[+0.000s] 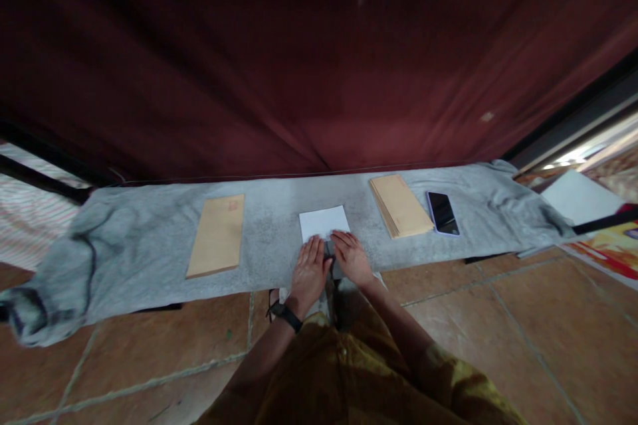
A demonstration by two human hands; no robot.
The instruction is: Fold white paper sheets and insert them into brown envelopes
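A white sheet of paper [325, 220] lies in the middle of the grey cloth, its near edge under my fingers. My left hand [310, 269] rests on the near left part of it, fingers stretched out and flat. My right hand [351, 257] presses on the near right part in the same way, its fingertips close to those of the left. The near edge of the sheet is hidden by both hands, so I cannot tell whether it is folded there. Brown envelopes lie to either side: a stack on the left [218, 234] and a fanned stack on the right [401, 206].
A phone [442, 214] with a light purple case lies right of the right-hand envelopes. The grey cloth [272, 206] covers a narrow bench, bunched at both ends. A dark red curtain [309, 93] hangs behind it. Brown floor tiles [199, 345] show in front.
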